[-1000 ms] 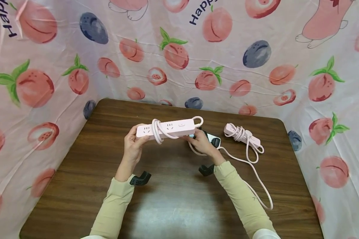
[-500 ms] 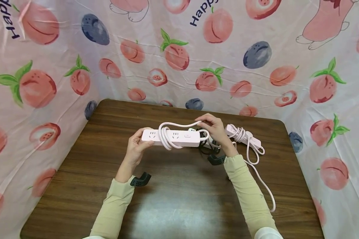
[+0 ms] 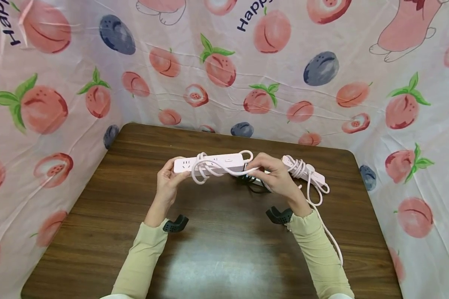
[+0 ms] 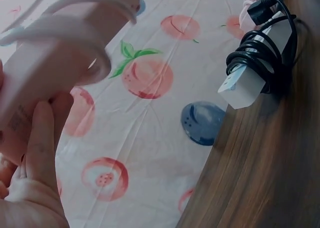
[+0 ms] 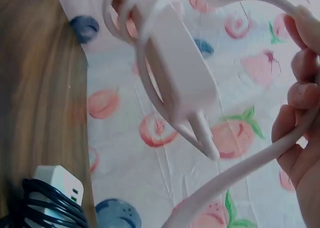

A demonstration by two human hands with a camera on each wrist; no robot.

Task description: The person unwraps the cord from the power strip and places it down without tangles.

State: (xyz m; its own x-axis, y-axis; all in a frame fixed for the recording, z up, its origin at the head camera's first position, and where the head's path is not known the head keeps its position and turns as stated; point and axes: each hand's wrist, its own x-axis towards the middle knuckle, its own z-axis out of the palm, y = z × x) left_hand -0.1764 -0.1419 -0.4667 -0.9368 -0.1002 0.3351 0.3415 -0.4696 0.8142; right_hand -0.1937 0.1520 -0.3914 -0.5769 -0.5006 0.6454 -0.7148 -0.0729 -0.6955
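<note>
A pale pink power strip (image 3: 232, 162) is held up above the table, with several loops of its own cord wound around its left half. My left hand (image 3: 167, 179) grips the strip's left end, thumb in front and fingers behind; the left wrist view shows those fingers (image 4: 42, 133) against its underside. To the right, my right hand (image 3: 274, 174) pinches the pink cord (image 3: 243, 172), which runs taut from the loops. In the right wrist view the cord (image 5: 240, 168) also passes through the curled fingers of that hand and trails down.
Behind the right hand lies a white power strip (image 4: 242, 90) wrapped in black cord (image 4: 257, 53). Another pink power strip (image 3: 318, 177), its cord wound around it, lies at the right of the brown table (image 3: 135, 153). Patterned cloth (image 3: 224, 104) hangs behind the table.
My right hand carries the cord over the strip's top, then down and forward in front of it, adding to the wrap. The left hand keeps its grip on the strip with slight tilting.
</note>
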